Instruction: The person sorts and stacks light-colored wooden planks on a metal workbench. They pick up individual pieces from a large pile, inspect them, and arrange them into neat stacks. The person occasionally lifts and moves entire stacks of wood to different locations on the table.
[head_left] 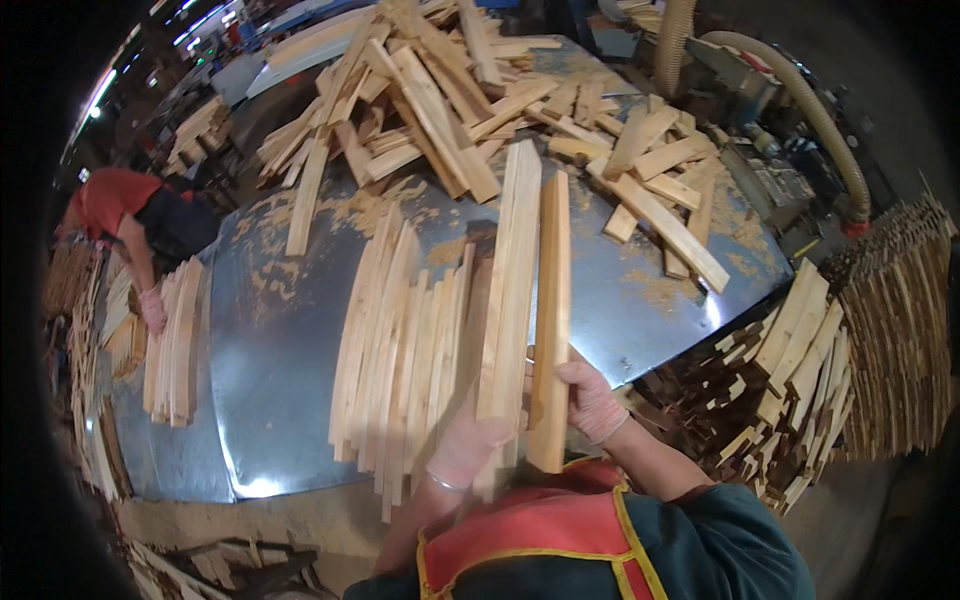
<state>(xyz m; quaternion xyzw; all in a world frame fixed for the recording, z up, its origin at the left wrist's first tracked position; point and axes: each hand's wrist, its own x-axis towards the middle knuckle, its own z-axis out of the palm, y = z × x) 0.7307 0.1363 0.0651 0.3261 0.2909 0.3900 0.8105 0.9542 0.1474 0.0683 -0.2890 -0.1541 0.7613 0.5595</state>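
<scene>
My left hand (468, 440), in a thin pale glove and slightly blurred, is closed round the lower end of a long pale wooden strip (511, 275). Gloved as well, my right hand (592, 400) grips a second wooden board (553, 330) from its right side, the thumb on its edge and the other fingers mostly hidden behind it. Both pieces stand nearly side by side, raised over the near edge of the metal table (285, 370). Just left of my left hand, a row of similar strips (385, 350) lies lengthwise on the table.
A tangled heap of boards (440, 100) covers the far table amid sawdust. More boards (675, 180) lie far right. Stacked strips (800, 360) fill the right side, near a hose (800, 90). At left, a co-worker in red (125, 200) touches a small stack (175, 350).
</scene>
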